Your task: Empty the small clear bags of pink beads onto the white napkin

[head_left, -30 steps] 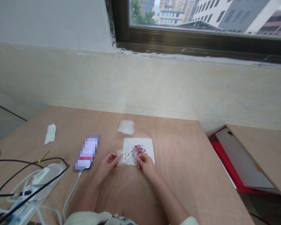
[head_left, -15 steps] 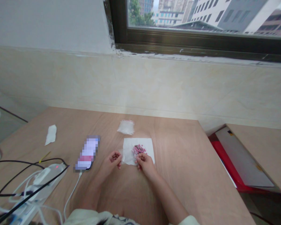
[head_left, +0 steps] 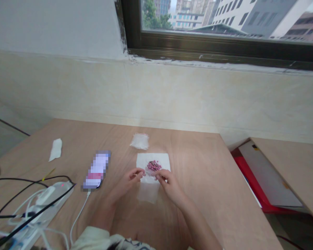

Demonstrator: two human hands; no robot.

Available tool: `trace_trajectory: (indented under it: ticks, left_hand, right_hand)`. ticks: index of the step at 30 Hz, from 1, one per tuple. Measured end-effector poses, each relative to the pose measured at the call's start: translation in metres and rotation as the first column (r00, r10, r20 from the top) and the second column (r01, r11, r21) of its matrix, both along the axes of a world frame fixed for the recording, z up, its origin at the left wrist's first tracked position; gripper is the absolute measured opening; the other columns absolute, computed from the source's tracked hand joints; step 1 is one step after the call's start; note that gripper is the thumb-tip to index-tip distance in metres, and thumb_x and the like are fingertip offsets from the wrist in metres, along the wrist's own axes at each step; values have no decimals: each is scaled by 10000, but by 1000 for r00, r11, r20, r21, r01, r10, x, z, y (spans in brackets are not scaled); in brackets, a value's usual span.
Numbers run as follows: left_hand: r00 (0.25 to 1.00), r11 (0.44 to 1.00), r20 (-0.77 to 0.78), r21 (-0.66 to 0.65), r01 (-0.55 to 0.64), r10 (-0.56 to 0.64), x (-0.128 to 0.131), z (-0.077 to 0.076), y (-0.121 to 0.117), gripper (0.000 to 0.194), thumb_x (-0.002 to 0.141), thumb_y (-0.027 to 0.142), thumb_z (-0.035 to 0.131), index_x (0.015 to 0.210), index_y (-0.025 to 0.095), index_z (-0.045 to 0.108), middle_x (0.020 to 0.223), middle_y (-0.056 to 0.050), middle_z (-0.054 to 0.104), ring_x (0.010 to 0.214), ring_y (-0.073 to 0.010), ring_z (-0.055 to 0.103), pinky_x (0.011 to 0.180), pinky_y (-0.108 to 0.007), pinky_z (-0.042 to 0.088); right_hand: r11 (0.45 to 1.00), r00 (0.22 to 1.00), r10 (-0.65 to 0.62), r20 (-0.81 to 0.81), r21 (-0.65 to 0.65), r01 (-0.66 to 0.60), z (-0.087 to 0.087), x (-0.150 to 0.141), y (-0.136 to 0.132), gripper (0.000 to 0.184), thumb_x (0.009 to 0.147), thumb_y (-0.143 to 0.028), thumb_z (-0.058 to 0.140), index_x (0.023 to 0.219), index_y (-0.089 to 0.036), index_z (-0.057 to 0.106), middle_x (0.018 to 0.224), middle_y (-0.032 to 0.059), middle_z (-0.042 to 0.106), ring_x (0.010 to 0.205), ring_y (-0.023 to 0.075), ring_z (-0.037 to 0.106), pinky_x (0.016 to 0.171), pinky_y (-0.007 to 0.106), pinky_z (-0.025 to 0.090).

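A small clear plastic bag (head_left: 147, 194) stretches between my hands, its lower part lying toward me over the wood. Pink and dark beads (head_left: 153, 165) sit in a cluster at its far end, above a white sheet of paper (head_left: 165, 158). Whether every bead is inside the bag I cannot tell. My left hand (head_left: 131, 178) pinches the bag's left edge between thumb and forefinger. On the opposite edge, my right hand (head_left: 170, 185) is closed in a similar pinch, just below the beads.
Behind the paper lies another clear packet (head_left: 139, 141). To the left are a phone (head_left: 97, 170) on a white cable, a white scrap (head_left: 55, 149) and a power strip (head_left: 53, 194) with tangled cords. A red folder (head_left: 261, 187) lies below the right-hand shelf.
The bag has turned from pointing left to lying toward me. My left hand has moved right, nearer the beads, and my right hand has shifted slightly right.
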State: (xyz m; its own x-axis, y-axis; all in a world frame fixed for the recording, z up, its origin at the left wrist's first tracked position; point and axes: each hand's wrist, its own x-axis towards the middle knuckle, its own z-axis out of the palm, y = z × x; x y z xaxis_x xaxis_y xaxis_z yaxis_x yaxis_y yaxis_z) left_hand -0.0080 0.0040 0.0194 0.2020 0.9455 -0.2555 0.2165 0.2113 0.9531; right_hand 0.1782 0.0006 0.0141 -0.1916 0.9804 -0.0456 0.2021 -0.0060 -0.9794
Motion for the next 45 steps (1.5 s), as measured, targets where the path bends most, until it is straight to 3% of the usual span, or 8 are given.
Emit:
trace_trajectory:
  ticks: [5, 9, 15, 21, 28, 33, 39, 45]
  left_hand:
    - [995, 992, -34, 84, 92, -89, 14, 4, 4, 213, 728, 331, 506, 661, 142, 576, 617, 12, 555, 609, -109, 507, 566, -198, 387]
    - [995, 993, -48, 83, 88, -85, 15, 5, 1, 195, 725, 306, 510, 650, 137, 575, 624, 6, 561, 616, -111, 509, 583, -203, 380]
    - [994, 988, -54, 110, 105, -99, 16, 9, 0, 178, 700, 277, 532, 607, 130, 568, 605, 2, 557, 636, -122, 511, 618, -219, 378]
    - [988, 987, 25, 50, 150, -152, 20, 7, -2, 206, 735, 339, 482, 678, 148, 534, 622, 25, 510, 570, -88, 462, 529, -183, 369]
    - [982, 976, -99, 132, 175, -162, 32, 17, -3, 241, 739, 321, 464, 588, 141, 521, 573, 23, 498, 595, -108, 464, 564, -202, 361]
    - [969, 967, -113, 105, 232, -220, 38, 22, -3, 233, 761, 318, 426, 651, 144, 536, 613, 21, 510, 613, -111, 473, 562, -199, 364]
    - [968, 960, -104, 142, 243, -229, 33, 17, -1, 245, 768, 332, 427, 667, 149, 554, 668, 3, 544, 692, -129, 505, 652, -219, 390]
    - [989, 987, -44, 75, 141, -138, 27, 7, 1, 228, 738, 330, 472, 611, 144, 508, 581, 29, 486, 587, -104, 464, 562, -201, 358]
  right_hand:
    - [990, 993, -109, -44, -97, 104, 0, 2, -3, 231, 689, -293, 533, 879, -171, 576, 720, 28, 588, 640, 143, 517, 594, 258, 389]
    - [974, 989, -132, -73, -196, 115, -8, 6, -1, 186, 644, -331, 562, 615, -148, 542, 573, 6, 536, 545, 119, 465, 518, 228, 347]
    - [971, 983, -161, -90, -193, 141, -8, 7, -3, 186, 606, -297, 588, 521, -159, 497, 485, -37, 466, 464, 85, 379, 481, 211, 287]
    - [993, 995, -103, -17, -69, 101, 4, 4, -4, 184, 661, -315, 559, 568, -161, 519, 561, -13, 516, 555, 112, 444, 547, 227, 334]
    - [991, 994, -53, -97, -125, 40, -2, -6, -7, 201, 667, -355, 568, 626, -159, 543, 613, -5, 555, 584, 117, 483, 559, 229, 360]
    - [981, 986, -136, -93, -151, 121, -8, -8, -6, 221, 648, -353, 588, 573, -152, 534, 532, -16, 525, 516, 104, 450, 517, 223, 342]
    - [958, 942, -171, -290, -272, 90, -6, -1, -5, 276, 595, -408, 627, 583, -155, 519, 555, -14, 539, 529, 100, 456, 527, 222, 337]
    - [944, 906, -227, -357, -309, 115, -6, 3, -6, 321, 559, -398, 655, 500, -164, 444, 474, -47, 466, 472, 77, 389, 496, 212, 284]
